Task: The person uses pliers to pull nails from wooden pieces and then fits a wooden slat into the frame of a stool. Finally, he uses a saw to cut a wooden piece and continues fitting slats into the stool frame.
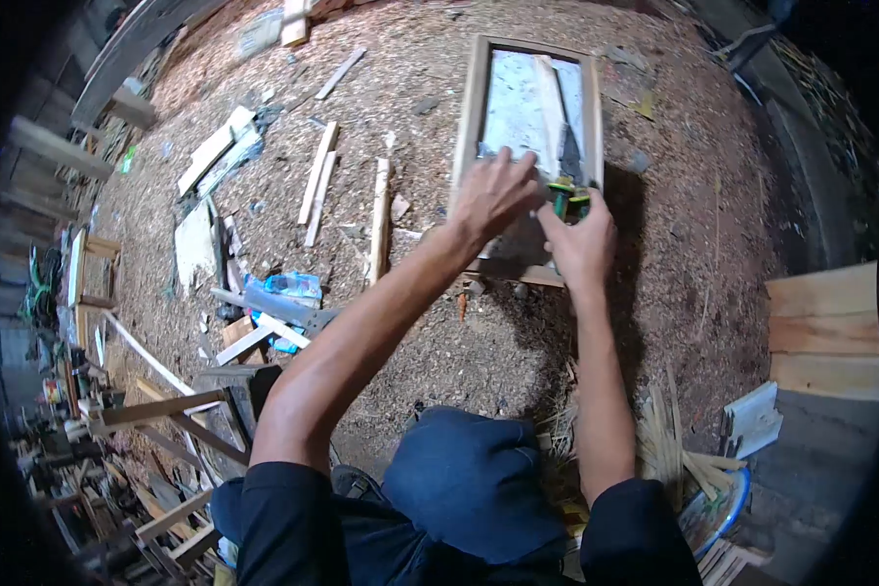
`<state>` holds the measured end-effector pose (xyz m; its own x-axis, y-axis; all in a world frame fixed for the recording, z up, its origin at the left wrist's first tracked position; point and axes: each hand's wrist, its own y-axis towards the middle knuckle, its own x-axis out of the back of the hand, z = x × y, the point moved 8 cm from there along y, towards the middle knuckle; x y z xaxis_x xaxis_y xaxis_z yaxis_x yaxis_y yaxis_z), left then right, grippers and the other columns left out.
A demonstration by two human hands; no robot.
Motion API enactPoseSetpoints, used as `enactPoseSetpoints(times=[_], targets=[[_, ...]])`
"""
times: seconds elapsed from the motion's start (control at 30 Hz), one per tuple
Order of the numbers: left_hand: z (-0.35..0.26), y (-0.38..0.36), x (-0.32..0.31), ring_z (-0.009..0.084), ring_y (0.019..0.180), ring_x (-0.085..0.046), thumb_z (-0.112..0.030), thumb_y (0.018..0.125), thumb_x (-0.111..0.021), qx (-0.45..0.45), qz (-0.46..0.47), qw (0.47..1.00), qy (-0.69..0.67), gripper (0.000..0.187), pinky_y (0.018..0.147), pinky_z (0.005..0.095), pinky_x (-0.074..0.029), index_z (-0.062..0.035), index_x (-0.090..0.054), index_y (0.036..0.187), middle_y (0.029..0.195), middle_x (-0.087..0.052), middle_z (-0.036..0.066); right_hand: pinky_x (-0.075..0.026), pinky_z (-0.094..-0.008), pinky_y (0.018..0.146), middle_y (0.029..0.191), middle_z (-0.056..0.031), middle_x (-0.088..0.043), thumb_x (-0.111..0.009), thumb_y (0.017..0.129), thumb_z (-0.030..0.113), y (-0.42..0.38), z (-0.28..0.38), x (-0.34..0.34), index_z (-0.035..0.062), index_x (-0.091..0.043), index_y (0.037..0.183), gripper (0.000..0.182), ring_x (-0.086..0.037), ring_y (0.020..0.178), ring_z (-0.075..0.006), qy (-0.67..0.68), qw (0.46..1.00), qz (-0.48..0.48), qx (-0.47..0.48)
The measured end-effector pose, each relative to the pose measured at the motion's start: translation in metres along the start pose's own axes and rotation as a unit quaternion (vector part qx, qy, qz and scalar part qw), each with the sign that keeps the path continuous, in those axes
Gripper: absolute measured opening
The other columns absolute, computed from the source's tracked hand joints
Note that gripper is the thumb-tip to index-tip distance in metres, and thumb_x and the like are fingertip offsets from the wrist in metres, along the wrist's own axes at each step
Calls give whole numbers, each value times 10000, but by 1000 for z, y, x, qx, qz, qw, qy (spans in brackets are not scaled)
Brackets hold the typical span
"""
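Note:
A rectangular wooden frame (464,103) with a white, speckled panel (516,96) inside it lies in front of me. My left hand (493,198) reaches over the panel's lower left part, fingers bent and a little apart. Close beside it, my right hand (582,239) is closed around a green-and-yellow tool (561,198) near the frame's right side. A dark, flat blade-like piece (569,154) points away from the tool, up the panel. Alongside this piece lies a pale wooden strip (549,93). My fingers partly cover the tool.
Wood shavings cover the ground (430,352). Left of the frame lie several loose strips, among them a wooden strip (380,220), and a handsaw (281,307) beside blue plastic packaging (293,285). Boards (822,332) stand at the right; a blue-rimmed basin (735,503) is at lower right.

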<state>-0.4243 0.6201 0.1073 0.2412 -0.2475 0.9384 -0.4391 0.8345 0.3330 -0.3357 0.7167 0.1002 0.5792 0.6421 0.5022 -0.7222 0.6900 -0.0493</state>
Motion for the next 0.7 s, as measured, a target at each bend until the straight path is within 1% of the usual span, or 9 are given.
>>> enactPoseSetpoints(times=[0.2,0.27,0.33,0.37,0.43,0.47,0.53,0.57,0.7], targets=[[-1,7,8,234,873,-657,-210,830,-635,42,-2,999,22,126,690,354,-519,-160,-741,785,1009,-639,72,-491,-311,480,826,-127,-659,-755,764,149,-5,6,-9,-27,-609,1135,436,-650,602,-162,72,997,-3,17],[0,-3,11,238,905,-641,-193,794,-642,70,-64,995,-25,112,716,386,-525,-123,-727,777,1100,-625,75,-522,-343,579,861,-138,-674,-769,772,162,-8,17,-10,-37,-610,1108,422,-668,674,-202,61,998,32,12],[11,-17,35,258,959,-677,-170,835,-684,88,-111,984,-111,92,688,381,-568,-115,-735,887,1220,-622,82,-525,-374,708,887,-142,-684,-770,785,167,0,21,-13,-44,-617,1088,400,-672,768,-242,7,989,-13,148],[12,-23,44,258,959,-677,-170,835,-684,97,-113,983,-106,92,688,381,-568,-115,-735,887,1220,-622,82,-507,-394,797,893,-143,-691,-759,801,166,2,15,-14,-48,-620,1072,373,-661,829,-252,9,993,-7,120],[33,-46,67,271,875,-699,-157,829,-702,204,-229,912,-273,87,671,389,-564,-94,-720,887,1109,-676,107,-506,-372,772,885,-118,-677,-759,820,190,-7,31,-17,-36,-624,1068,361,-631,800,-205,6,991,21,131],[36,-54,74,271,875,-699,-157,829,-702,210,-233,910,-270,87,671,389,-564,-94,-720,887,1109,-676,107,-502,-364,777,892,-104,-672,-759,829,197,-12,38,-18,-33,-625,1065,356,-618,806,-190,21,990,49,128],[54,-86,75,294,784,-702,-155,823,-710,316,-131,880,-329,106,664,405,-557,-83,-701,900,943,-711,119,-489,-340,786,908,-80,-655,-753,848,207,-31,63,-25,-34,-625,1054,341,-596,824,-168,41,983,70,164],[58,-107,90,306,765,-703,-167,829,-711,313,-147,881,-322,128,665,409,-556,-90,-695,930,850,-714,116,-481,-326,796,926,-76,-650,-735,870,204,-44,76,-33,-41,-622,1054,327,-591,843,-163,53,980,115,157],[81,-206,157,313,757,-696,-169,830,-739,333,-113,894,-279,158,676,400,-559,-107,-712,973,873,-719,112,-471,-259,660,848,-24,-621,-752,885,207,-113,133,-78,4,-591,1018,291,-570,732,-89,90,943,279,161]])
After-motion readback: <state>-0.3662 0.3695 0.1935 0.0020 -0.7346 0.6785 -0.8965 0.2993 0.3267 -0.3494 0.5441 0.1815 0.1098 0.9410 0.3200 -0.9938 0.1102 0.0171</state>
